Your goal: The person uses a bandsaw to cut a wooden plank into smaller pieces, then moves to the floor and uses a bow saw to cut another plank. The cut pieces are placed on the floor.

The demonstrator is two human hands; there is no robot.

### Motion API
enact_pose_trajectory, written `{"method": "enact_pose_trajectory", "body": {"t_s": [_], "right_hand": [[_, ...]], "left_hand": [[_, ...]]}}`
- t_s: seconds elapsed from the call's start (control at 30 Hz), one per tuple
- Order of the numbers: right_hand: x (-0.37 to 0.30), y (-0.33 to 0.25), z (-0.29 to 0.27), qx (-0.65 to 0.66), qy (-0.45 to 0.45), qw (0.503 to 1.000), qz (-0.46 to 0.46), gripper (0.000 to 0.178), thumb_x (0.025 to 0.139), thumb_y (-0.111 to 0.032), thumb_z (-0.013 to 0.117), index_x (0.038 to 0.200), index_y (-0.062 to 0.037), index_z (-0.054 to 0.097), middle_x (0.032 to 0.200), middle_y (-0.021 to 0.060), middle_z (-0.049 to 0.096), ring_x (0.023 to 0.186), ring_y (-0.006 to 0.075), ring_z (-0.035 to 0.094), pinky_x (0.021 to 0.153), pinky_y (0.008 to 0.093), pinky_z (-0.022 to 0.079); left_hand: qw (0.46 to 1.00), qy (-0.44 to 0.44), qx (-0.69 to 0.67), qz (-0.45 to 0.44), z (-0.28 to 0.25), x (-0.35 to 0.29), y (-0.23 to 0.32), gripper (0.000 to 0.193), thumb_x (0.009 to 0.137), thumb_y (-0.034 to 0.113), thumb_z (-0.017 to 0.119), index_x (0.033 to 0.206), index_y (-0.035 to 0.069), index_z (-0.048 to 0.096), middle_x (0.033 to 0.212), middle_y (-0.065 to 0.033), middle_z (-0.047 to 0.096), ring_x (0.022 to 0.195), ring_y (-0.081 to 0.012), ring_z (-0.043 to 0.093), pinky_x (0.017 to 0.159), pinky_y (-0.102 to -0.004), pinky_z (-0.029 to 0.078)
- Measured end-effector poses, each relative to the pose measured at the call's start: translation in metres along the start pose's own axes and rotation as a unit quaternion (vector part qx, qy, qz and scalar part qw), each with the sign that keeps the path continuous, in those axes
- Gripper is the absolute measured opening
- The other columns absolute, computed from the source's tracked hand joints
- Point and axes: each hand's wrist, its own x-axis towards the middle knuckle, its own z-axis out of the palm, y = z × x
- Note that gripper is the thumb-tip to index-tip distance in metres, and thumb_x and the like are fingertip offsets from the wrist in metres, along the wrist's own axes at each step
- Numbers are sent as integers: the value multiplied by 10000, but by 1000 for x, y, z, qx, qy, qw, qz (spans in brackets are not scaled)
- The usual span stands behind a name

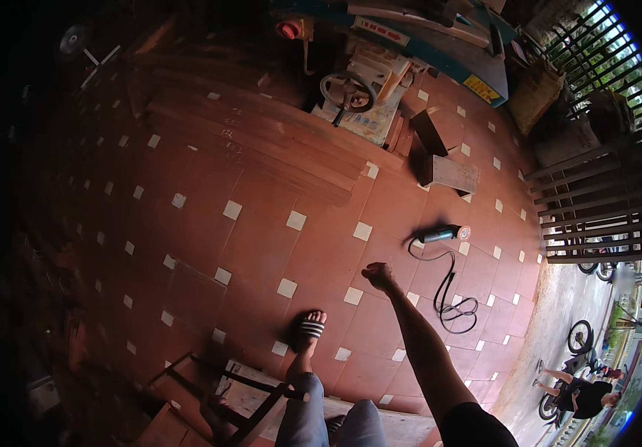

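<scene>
My right arm reaches out from the lower right, over the tiled floor. At its end my right hand point(379, 276) is closed like a fist, with nothing visible in it. Nearest to it, apart and to the right, an angle grinder point(441, 234) with a pale reddish disc lies on the floor. Its black cord point(446, 287) trails toward me in loose loops. My left hand does not show. Below are my legs in blue jeans, one foot in a striped sandal point(310, 326).
Long wooden boards point(254, 145) lie at the upper left. Beyond stands a machine with a handwheel point(348, 92); short wood pieces point(449, 174) lie beside it. A wooden frame point(250, 406) is at the lower left. Outside at right, a person point(585, 397) is near motorbikes, past a slatted gate point(604, 216).
</scene>
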Motion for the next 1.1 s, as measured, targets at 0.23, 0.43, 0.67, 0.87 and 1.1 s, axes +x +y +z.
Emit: {"method": "enact_pose_trajectory", "body": {"t_s": [0.23,0.43,0.67,0.87,1.1], "right_hand": [[296,-60,51,113,121,986,6,414,857,-345,733,944,49,642,798,280,656,810,338,681,727,494,541],[361,-57,102,473,-5,871,135,807,936,-547,834,1465,0,568,1332,140,630,1113,285,621,1027,483,546],[234,-83,138,574,-86,814,9,407,948,-245,873,1285,-71,724,1264,35,735,1153,179,686,1058,356,534],[28,-148,154,556,-43,827,-76,295,921,-193,894,1084,17,766,1014,68,788,943,131,697,902,298,545],[-265,-172,132,474,18,880,-25,324,864,-237,915,925,2,705,848,44,712,742,101,597,723,268,493]], "left_hand": [[995,-96,-40,5,-59,66,20,264,1130,320,546,956,122,569,862,-4,562,650,-115,534,608,-277,492],[994,-54,-70,-63,-74,48,32,423,1140,405,536,807,153,470,685,16,467,474,-122,376,424,-302,345],[981,-24,-195,7,-17,1,1,319,1112,218,570,824,124,470,702,14,427,541,-116,409,490,-282,384],[935,68,-335,90,19,-46,-16,400,1106,142,558,752,187,377,644,51,304,541,-54,333,455,-223,279],[966,-158,-183,-93,-125,-148,25,415,1075,121,626,740,197,393,638,67,321,529,-73,328,500,-250,367]]}}
